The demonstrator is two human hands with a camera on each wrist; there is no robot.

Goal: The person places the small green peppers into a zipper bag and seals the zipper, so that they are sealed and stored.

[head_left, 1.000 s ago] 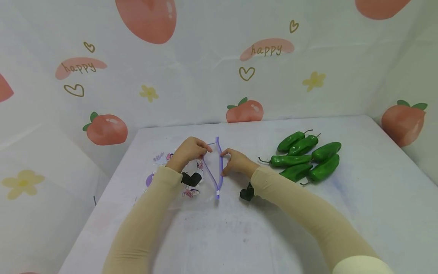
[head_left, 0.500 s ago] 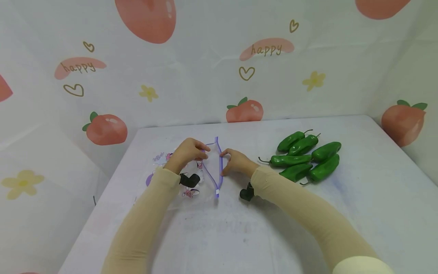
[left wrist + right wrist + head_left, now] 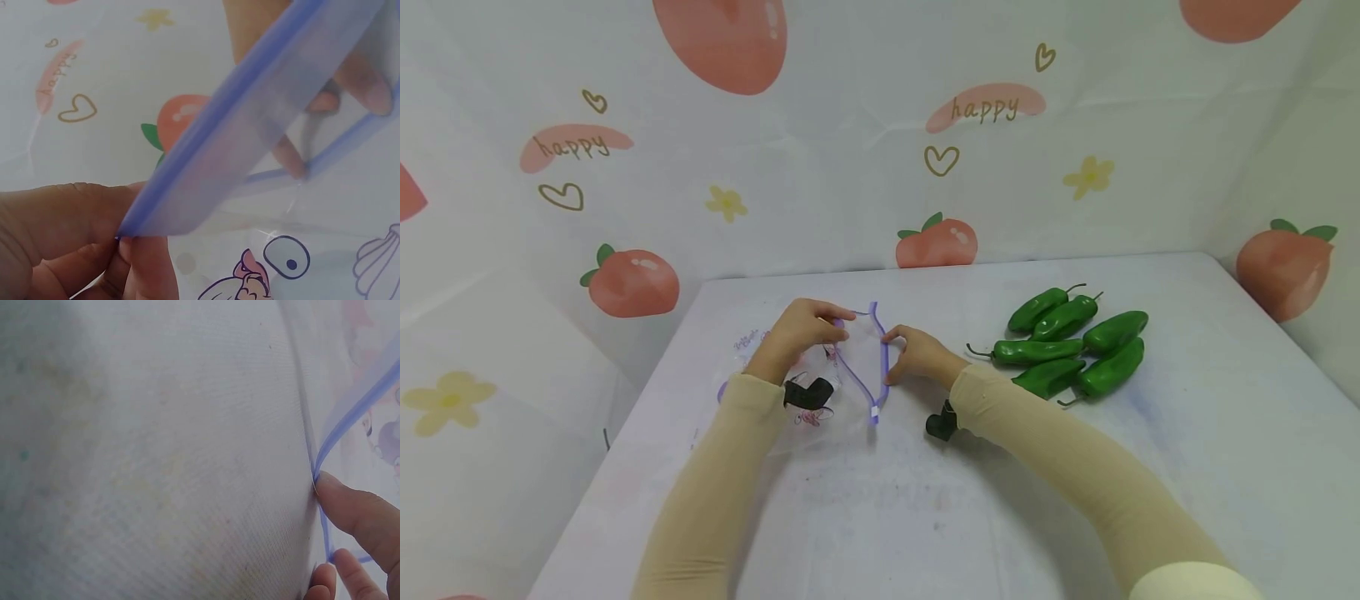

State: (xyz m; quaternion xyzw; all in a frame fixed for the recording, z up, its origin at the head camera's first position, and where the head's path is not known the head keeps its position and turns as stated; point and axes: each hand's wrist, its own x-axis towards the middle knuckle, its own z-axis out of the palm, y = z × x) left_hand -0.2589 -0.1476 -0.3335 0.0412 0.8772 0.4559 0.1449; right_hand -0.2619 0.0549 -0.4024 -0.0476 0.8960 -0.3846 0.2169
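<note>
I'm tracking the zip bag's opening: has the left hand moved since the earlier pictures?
Yes; the left hand has shifted left, farther from the green peppers.

Six green peppers (image 3: 1057, 351) clustered on pale table (image 3: 880, 517); white backdrop (image 3: 835, 167) behind, printed with red fruit (image 3: 937, 245), yellow flowers (image 3: 1088, 177)

Even, slightly dim light, faint shadows under the sleeves (image 3: 1060, 450), hazy wrist views, white surface (image 3: 175, 450) blurred
</note>
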